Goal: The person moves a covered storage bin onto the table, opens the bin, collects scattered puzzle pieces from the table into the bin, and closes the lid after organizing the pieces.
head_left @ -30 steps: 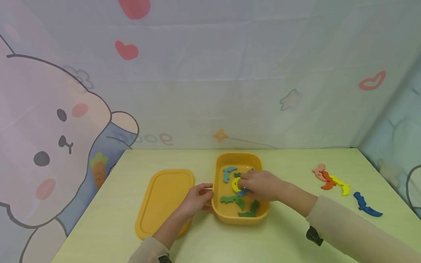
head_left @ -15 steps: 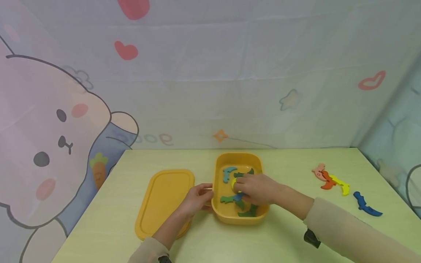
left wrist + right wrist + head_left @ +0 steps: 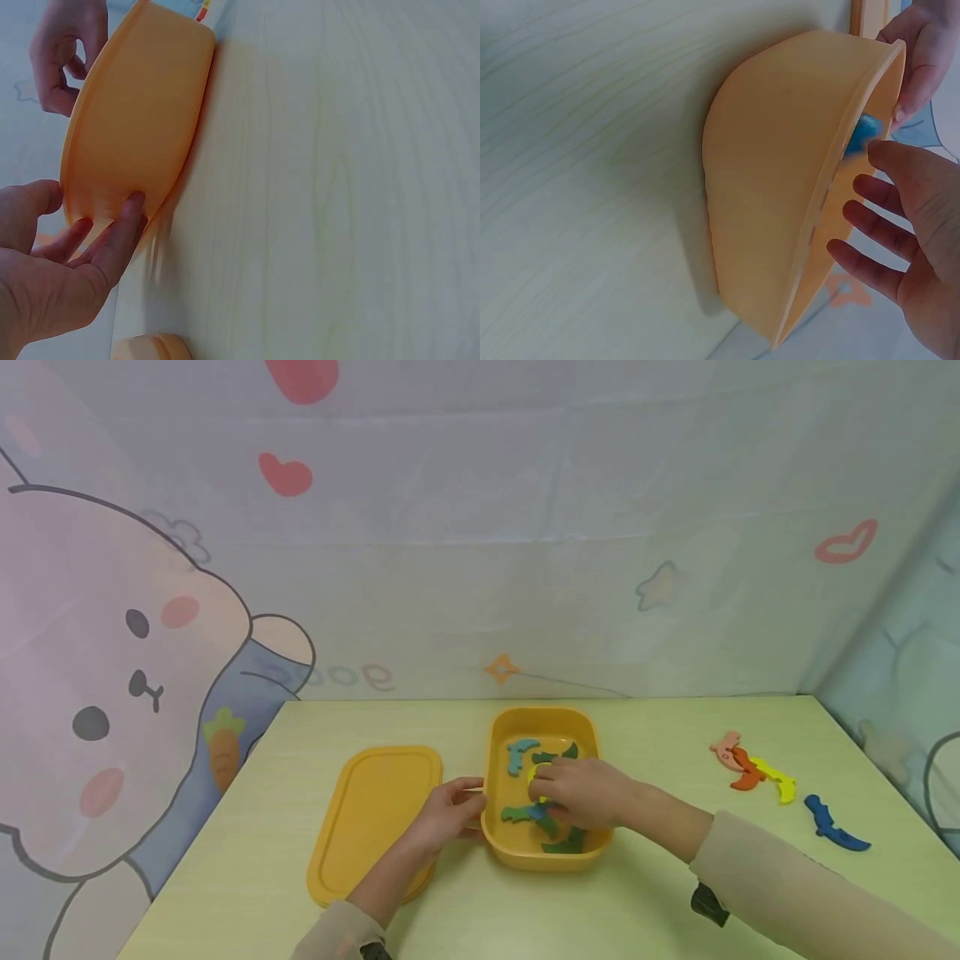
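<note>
In the head view my right hand [image 3: 588, 791] reaches into the yellow box [image 3: 551, 863] from the right. It pinches a blue dinosaur-shaped piece [image 3: 863, 135] with its thumb side, just above a green dinosaur piece [image 3: 516, 813]. A yellow piece [image 3: 534, 770] lies partly hidden under its fingers. My left hand [image 3: 447, 814] rests at the box's left side, its fingertips [image 3: 133, 201] against the outer wall and its thumb by the rim. Also in the box are a light blue piece [image 3: 516, 757] and dark green pieces near the back [image 3: 566, 752] and front [image 3: 567, 843].
A yellow lid [image 3: 375, 818] lies flat left of the box. To the right, pink [image 3: 726, 752], orange [image 3: 746, 773] and yellow [image 3: 784, 787] pieces touch or overlap. A dark blue piece [image 3: 831, 829] lies closer to the front. A printed cloth hangs behind the table.
My right hand has shifted slightly left and forward within the box, bringing the blue piece over the green one and uncovering the dark green piece at the back. The left hand stays put.
</note>
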Motion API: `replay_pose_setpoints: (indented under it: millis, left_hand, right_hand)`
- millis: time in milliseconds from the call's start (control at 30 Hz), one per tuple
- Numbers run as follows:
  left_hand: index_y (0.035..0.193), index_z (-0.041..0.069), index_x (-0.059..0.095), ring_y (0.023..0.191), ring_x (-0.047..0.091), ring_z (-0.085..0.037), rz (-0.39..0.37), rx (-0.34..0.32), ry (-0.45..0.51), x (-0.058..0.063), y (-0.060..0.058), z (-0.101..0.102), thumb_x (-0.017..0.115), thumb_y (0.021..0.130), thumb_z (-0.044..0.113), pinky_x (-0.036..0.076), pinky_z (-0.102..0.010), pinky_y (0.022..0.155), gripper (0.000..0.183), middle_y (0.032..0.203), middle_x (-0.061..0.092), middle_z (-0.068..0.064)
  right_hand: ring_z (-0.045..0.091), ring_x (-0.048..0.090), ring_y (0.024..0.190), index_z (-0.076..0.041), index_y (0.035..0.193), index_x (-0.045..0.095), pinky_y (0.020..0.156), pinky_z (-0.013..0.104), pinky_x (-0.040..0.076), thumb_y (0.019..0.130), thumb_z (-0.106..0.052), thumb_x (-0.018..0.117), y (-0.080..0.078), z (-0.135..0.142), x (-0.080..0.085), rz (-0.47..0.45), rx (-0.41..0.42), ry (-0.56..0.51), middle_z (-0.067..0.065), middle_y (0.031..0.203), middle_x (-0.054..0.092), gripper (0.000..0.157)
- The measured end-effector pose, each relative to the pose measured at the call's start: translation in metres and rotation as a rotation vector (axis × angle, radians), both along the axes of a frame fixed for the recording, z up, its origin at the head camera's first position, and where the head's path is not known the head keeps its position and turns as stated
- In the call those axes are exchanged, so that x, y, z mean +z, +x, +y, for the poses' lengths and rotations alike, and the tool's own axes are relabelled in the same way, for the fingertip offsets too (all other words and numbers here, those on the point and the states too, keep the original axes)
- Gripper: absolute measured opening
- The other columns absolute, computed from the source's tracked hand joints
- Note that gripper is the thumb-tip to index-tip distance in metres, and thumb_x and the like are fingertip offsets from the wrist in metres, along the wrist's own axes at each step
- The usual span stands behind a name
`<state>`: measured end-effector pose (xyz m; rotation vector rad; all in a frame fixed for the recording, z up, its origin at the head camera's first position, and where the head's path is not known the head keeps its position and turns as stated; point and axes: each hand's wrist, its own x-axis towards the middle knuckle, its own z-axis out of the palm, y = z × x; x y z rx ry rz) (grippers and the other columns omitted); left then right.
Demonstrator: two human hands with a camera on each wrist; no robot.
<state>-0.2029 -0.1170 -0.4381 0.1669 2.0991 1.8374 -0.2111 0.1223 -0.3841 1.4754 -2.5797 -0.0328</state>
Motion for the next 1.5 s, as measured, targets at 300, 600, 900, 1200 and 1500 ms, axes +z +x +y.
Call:
replay_pose_setpoints:
  millis: [300, 600, 900, 1200, 1500]
  left_hand:
    - [0.135, -0.003, 0.04, 0.096, 0.063, -0.031, 0.003, 0.0, 0.0, -0.002, -0.002, 0.0, 0.051, 0.094, 0.017, 0.056, -0.042, 0.073, 0.047, 0.121, 0.055, -0.025]
    - [0.133, -0.001, 0.042, 0.093, 0.064, -0.028, 0.007, -0.002, -0.007, 0.0, 0.0, -0.001, 0.052, 0.094, 0.019, 0.055, -0.043, 0.075, 0.045, 0.119, 0.056, -0.023]
    - [0.132, -0.005, 0.041, 0.096, 0.063, -0.034, 0.004, -0.028, 0.011, 0.007, 0.003, 0.0, 0.049, 0.094, 0.013, 0.054, -0.047, 0.077, 0.043, 0.121, 0.053, -0.028]
    - [0.133, -0.007, 0.039, 0.097, 0.061, -0.038, -0.002, -0.029, 0.012, 0.017, 0.009, 0.001, 0.049, 0.094, 0.011, 0.053, -0.047, 0.078, 0.044, 0.12, 0.052, -0.03]
    - [0.134, -0.003, 0.04, 0.094, 0.064, -0.032, -0.011, -0.019, 0.013, -0.002, -0.001, -0.001, 0.051, 0.094, 0.016, 0.055, -0.045, 0.075, 0.046, 0.121, 0.053, -0.025]
  right_hand:
    - [0.014, 0.059, 0.084, -0.019, 0.104, 0.064, 0.063, 0.023, 0.052, 0.084, -0.03, 0.066, -0.001, 0.004, 0.001, 0.037, 0.009, 0.002, -0.004, 0.098, 0.063, 0.023]
    - [0.015, 0.06, 0.09, -0.018, 0.104, 0.065, 0.073, 0.027, 0.054, 0.083, -0.033, 0.067, -0.001, 0.011, -0.001, 0.079, 0.008, -0.048, -0.003, 0.103, 0.063, 0.026]
    - [0.016, 0.059, 0.088, -0.016, 0.104, 0.065, 0.075, 0.03, 0.053, 0.082, -0.03, 0.068, 0.0, 0.024, 0.0, 0.08, -0.048, -0.067, 0.0, 0.102, 0.062, 0.026]
    - [0.015, 0.055, 0.081, -0.014, 0.098, 0.065, 0.071, 0.028, 0.052, 0.082, -0.027, 0.069, 0.001, 0.041, 0.001, 0.076, -0.086, -0.076, -0.001, 0.094, 0.06, 0.021]
    - [0.013, 0.053, 0.076, -0.018, 0.096, 0.064, 0.064, 0.024, 0.051, 0.078, -0.022, 0.073, 0.001, 0.062, 0.008, 0.081, -0.143, -0.09, -0.003, 0.091, 0.059, 0.021]
